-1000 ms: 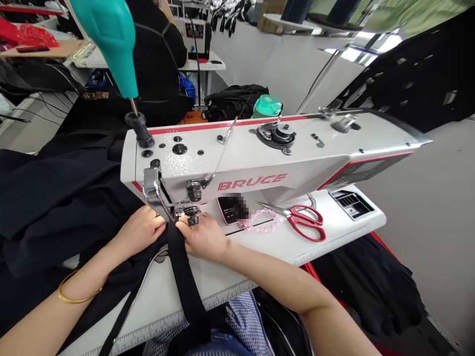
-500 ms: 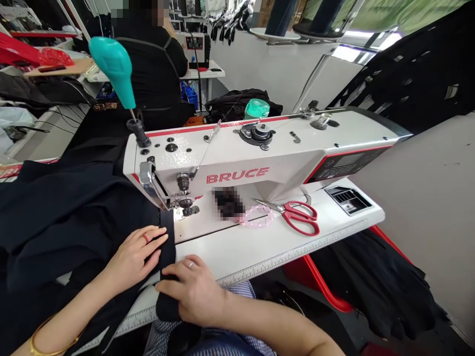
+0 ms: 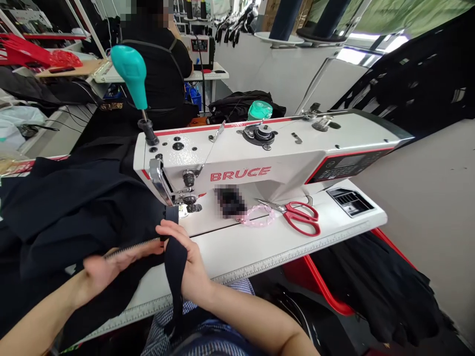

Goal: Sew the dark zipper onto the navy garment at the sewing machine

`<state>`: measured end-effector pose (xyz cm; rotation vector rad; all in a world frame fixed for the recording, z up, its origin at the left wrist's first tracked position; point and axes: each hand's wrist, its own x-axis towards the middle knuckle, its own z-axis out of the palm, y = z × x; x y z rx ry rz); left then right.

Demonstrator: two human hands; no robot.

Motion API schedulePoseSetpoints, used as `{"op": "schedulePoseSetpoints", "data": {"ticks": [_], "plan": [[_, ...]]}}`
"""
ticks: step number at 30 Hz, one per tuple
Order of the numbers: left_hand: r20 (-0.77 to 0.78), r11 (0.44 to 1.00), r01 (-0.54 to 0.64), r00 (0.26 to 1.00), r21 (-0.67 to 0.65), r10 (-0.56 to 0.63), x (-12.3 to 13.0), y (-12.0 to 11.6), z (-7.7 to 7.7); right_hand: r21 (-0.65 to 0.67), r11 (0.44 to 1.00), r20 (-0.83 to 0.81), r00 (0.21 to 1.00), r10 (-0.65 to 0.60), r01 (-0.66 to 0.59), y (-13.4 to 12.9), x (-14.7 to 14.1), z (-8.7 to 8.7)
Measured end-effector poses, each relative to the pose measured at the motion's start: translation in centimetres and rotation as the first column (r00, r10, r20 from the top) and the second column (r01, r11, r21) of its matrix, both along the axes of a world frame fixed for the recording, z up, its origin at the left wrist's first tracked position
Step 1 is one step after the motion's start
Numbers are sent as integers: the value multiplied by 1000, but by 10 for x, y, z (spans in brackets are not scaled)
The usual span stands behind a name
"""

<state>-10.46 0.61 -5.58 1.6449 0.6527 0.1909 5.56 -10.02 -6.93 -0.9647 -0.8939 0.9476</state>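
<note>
Dark fabric spreads over the left of the white sewing machine, and its edge runs to the needle area. My left hand is under a zipper at the cloth's edge, palm turned up, slightly blurred, with the zipper teeth lying across it. Just below the presser foot, my right hand has its fingers closed round a dark strip that hangs down over the table edge. The fingertips of both hands nearly meet at the zipper.
Red-handled scissors and a pink beaded band lie on the machine bed. A teal-handled screwdriver stands on the machine head. Dark cloth fills a red bin at the lower right. A person in black sits beyond.
My left hand has turned from lying flat on the fabric to palm up beneath the zipper. My right hand has risen, lifting the dark strip. The view has shifted slightly.
</note>
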Motion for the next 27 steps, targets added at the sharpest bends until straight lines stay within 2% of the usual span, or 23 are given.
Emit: {"op": "schedulePoseSetpoints", "data": {"ticks": [1, 2, 3, 4, 5, 7, 9, 12, 15, 18, 20, 22, 24, 27], "plan": [[59, 973, -89, 993, -214, 103, 1, -1, 2, 10, 1000, 39, 999, 8, -8, 1, -1, 1], [69, 903, -154, 978, -402, 198, 4, -4, 3, 20, 1000, 87, 996, 14, -16, 1, -3, 2], [43, 821, -206, 962, -533, 269, 7, -7, 6, 25, 999, 144, 989, 22, -26, 2, -4, 2], [0, 757, -270, 942, -596, 336, 11, -11, 8, 22, 999, 206, 978, 33, -38, 2, -5, 2], [-43, 718, -322, 925, -617, 378, 15, -15, 11, 13, 999, 271, 962, 42, -48, 2, -6, 2], [-130, 689, -401, 902, -604, 411, 21, -24, 16, -5, 999, 396, 917, 51, -53, 2, -8, 1], [-196, 684, -449, 887, -575, 417, 24, -29, 19, -4, 999, 506, 861, 42, -47, 1, -11, -2], [-251, 700, -456, 889, -550, 382, 25, -32, 17, -7, 999, 619, 785, 36, -40, -1, -13, -6], [-266, 757, -427, 903, -494, 336, 26, -31, 11, -34, 999, 672, 739, 49, -35, -2, -14, -8], [-278, 857, -337, 930, -389, 240, 26, -28, 7, -48, 998, 690, 721, 54, -29, -3, -14, -11], [-284, 942, -219, 948, -255, 143, 25, -23, 6, -54, 998, 692, 719, 63, -35, -4, -13, -13], [-314, 997, -59, 949, -47, 42, 24, -15, 7, -55, 997, 692, 717, 83, -62, -7, -12, -16], [-369, 980, 115, 928, 163, -47, 23, -6, 10, -45, 995, 683, 724, 97, -90, -9, -11, -21], [-437, 881, 311, 889, 356, -137, 25, 8, 14, 6, 993, 647, 758, 84, -116, -13, -11, -30]]}}
